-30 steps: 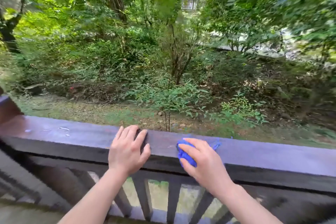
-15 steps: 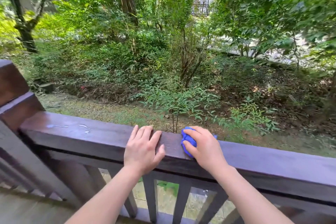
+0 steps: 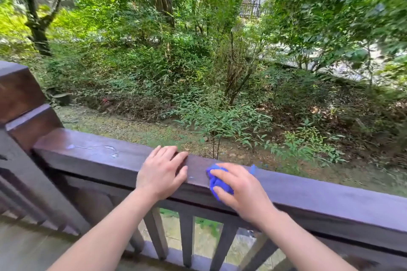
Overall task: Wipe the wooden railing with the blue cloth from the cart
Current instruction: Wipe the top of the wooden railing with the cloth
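Both hands on railing [image 3: 330, 196]; right hand [image 3: 244, 191] grips cloth [image 3: 217, 179].

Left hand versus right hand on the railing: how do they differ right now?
The left hand lies flat and empty, fingers spread over the top of the wooden railing; the right hand is curled around the bunched blue cloth, pressing it on the rail. The left sits nearer the post. Both rest on the same top rail.
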Available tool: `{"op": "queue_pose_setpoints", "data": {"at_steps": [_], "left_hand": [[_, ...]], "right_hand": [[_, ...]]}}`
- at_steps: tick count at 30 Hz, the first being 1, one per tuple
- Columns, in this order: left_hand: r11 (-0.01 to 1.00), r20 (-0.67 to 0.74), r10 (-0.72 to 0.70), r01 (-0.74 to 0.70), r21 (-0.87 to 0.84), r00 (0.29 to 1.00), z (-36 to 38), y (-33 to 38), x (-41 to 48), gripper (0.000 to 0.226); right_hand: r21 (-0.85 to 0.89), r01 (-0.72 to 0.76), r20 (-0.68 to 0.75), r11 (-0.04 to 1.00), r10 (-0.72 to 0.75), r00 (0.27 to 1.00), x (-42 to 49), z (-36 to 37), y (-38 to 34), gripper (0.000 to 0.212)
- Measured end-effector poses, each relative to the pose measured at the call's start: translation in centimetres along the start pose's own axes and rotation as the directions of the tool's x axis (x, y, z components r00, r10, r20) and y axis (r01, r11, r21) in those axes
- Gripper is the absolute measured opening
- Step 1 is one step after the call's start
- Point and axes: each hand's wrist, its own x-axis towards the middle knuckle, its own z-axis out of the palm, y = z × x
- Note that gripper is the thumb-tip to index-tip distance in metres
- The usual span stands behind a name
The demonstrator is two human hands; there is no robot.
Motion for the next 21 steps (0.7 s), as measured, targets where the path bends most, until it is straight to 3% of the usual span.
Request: {"op": "queue_pose_setpoints", "data": {"at_steps": [4, 8, 9, 13, 18, 21], "left_hand": [[1.0, -0.016, -0.014, 0.013, -0.017, 1.0, 0.0, 0.3, 0.0, 0.045], [1.0, -0.04, -0.003, 0.002, -0.025, 0.999, -0.1, 0.2, -0.2, 0.044], [1.0, -0.042, -0.005, 0.004, -0.028, 0.999, -0.1, 0.1, -0.1, 0.044], [1.0, -0.033, -0.005, 0.004, -0.029, 0.999, -0.1, 0.1, -0.1, 0.045], [0.999, -0.067, 0.015, -0.018, -0.044, 0.998, -0.1, -0.2, 0.0, 0.044], [0.998, -0.068, 0.014, -0.018, -0.053, 0.998, 0.1, -0.3, -0.1, 0.043]], "right_hand": [[0.02, -0.237, -0.145, 0.971, 0.237, 0.961, 2.4, 0.1, 1.4, 0.036], [0.007, 0.031, -0.007, 1.0, -0.031, 1.0, 1.4, 1.2, -2.0, 0.035], [0.003, 0.044, 0.009, 0.999, -0.044, 0.999, 1.8, 0.9, -1.4, 0.035], [0.009, -0.193, -0.114, 0.981, 0.192, 0.975, 3.4, 0.3, 0.9, 0.037], [0.084, 0.1, 0.049, 0.991, -0.105, 0.993, 2.3, 1.4, -2.8, 0.037], [0.069, 0.071, 0.015, 0.995, -0.072, 0.997, 4.5, 1.4, -1.5, 0.038]]}}
